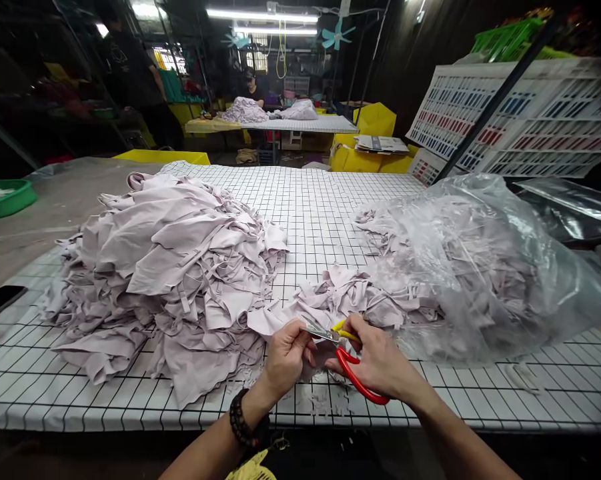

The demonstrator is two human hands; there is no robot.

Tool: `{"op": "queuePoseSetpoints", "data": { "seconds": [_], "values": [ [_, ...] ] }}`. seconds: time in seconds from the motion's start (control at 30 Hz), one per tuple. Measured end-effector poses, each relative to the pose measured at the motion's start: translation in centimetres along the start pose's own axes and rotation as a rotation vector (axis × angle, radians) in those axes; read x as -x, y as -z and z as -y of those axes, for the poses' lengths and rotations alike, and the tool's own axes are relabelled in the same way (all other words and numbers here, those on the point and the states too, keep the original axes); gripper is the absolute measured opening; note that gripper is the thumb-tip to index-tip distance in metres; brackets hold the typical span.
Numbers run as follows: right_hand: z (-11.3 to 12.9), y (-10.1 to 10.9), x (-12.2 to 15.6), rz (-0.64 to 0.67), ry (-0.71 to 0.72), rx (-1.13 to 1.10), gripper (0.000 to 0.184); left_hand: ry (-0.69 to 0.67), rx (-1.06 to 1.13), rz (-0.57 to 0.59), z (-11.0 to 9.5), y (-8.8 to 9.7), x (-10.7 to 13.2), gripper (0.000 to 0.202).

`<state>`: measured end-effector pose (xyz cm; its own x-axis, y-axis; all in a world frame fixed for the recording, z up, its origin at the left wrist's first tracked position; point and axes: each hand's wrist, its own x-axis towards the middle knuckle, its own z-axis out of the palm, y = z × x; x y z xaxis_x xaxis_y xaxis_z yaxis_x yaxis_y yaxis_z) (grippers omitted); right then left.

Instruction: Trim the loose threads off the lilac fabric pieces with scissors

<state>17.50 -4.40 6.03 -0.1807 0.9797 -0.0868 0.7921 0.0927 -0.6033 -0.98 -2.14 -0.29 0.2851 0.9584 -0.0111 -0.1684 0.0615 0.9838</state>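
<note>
Near the table's front edge, my left hand (pixel 286 357) is closed in a pinch on a pale pinkish-grey piece of fabric (pixel 310 310). My right hand (pixel 375 357) grips scissors (pixel 347 360) with one red and one yellow handle. Their blades point left and lie right at my left fingertips; how far the blades are apart is hard to make out. The fabric stretches back and right from my hands towards a clear plastic bag (pixel 545 280) full of the same cloth. On the left rises a large heap of fabric pieces (pixel 180 247). Small scraps (pixel 330 402) lie below my hands.
A checked cloth (pixel 310 200) covers the table. At the left are a phone (pixel 0 303) and a green basin (pixel 7 199). White plastic crates (pixel 500 120) stand at the right. Further back, a person (pixel 251 90) sits behind another table (pixel 305 125), and another person (pixel 135 73) stands.
</note>
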Motion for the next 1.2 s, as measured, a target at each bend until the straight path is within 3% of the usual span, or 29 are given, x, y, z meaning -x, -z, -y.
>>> {"op": "queuePoseSetpoints", "data": {
  "seconds": [0.3,1.2],
  "values": [
    [0.5,-0.2,-0.2,-0.004,0.041,0.053,0.033,0.126,0.123,0.054,0.2,0.0,0.3,0.030],
    [-0.9,-1.8,0.1,-0.124,0.098,0.138,0.033,0.242,0.235,0.121,-0.3,0.1,1.0,0.044]
  ]
}}
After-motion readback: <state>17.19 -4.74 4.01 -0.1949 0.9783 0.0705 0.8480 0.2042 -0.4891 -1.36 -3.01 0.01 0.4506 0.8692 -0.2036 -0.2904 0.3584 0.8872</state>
